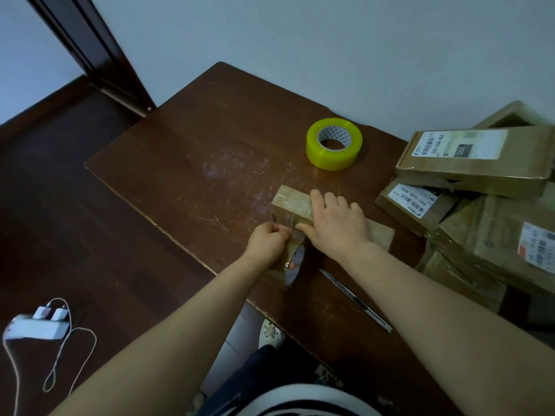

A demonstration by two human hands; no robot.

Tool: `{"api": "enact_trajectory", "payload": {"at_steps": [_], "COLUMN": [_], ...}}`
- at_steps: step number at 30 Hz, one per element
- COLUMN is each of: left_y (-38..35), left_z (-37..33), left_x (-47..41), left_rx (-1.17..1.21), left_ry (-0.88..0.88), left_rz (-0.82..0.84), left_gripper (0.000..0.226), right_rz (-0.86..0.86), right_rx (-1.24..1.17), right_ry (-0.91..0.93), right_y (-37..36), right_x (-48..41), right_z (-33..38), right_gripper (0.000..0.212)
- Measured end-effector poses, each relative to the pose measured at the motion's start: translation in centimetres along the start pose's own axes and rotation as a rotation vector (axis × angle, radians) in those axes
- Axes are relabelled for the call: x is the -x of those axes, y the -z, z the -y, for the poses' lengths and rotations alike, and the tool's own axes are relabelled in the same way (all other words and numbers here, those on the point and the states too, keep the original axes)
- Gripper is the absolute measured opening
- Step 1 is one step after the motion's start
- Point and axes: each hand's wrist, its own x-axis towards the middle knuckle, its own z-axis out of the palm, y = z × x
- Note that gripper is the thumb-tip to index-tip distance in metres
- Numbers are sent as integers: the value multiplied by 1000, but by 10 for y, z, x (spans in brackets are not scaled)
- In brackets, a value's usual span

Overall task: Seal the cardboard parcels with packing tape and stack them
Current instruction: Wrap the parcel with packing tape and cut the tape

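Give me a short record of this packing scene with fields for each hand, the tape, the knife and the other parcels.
Parcel in work: small tape-wrapped brown cardboard box on the dark brown wooden table
Right hand: lies flat on the box, pressing it down
Left hand: pinches a clear tape strip at the box's near side
Tape roll: yellow-green packing tape roll, lying flat beyond the box, untouched
Knife: slim metal utility knife on the table by the right forearm
Other parcels: loose pile of labelled cardboard parcels at the table's right
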Motion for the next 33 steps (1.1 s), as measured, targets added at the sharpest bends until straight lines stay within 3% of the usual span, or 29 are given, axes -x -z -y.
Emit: {"api": "enact_trajectory", "payload": {"at_steps": [2, 5, 9, 13, 15, 18, 20, 23, 29, 33], "left_y": [3, 7, 9, 2, -2, -8, -14, -28, -59, -75], "left_z": [-4, -7, -10, -18, -23, -33, -41, -52, -61, -64], "left_x": [4, 11, 19, 27, 28, 32, 37, 46, 62, 66], "left_rx": [23, 96, 144, 167, 162, 192, 227, 294, 307, 236], "left_ry": [-2, -11, -30, -64, -91, -122, -146, -180, -267, -304], "left_rz": [16, 49, 110, 168, 165, 186, 202, 256, 367, 415], "left_gripper": [8, 7, 10, 12, 14, 15, 17, 21, 20, 47], "right_rz": [20, 110, 27, 137, -11, -319, -232, -71, -302, -326], "right_rx": [-34, -100, -81, -82, -200, -600, -852, -1048, -853, -764], "right_ry": [14, 64, 14, -10, 23, -49, -214, -360, -391, -430], "right_y": [2, 5, 5, 15, 28, 40, 42, 38, 57, 59], "right_x": [-3, -7, 3, 2, 9, 37, 52, 66, 91, 109], "right_z": [-1, -9, -13, -22, -25, -27, -28, -36, -47, -53], "right_gripper": [79, 89, 98, 97, 80, 45, 24, 9, 6, 12]}}
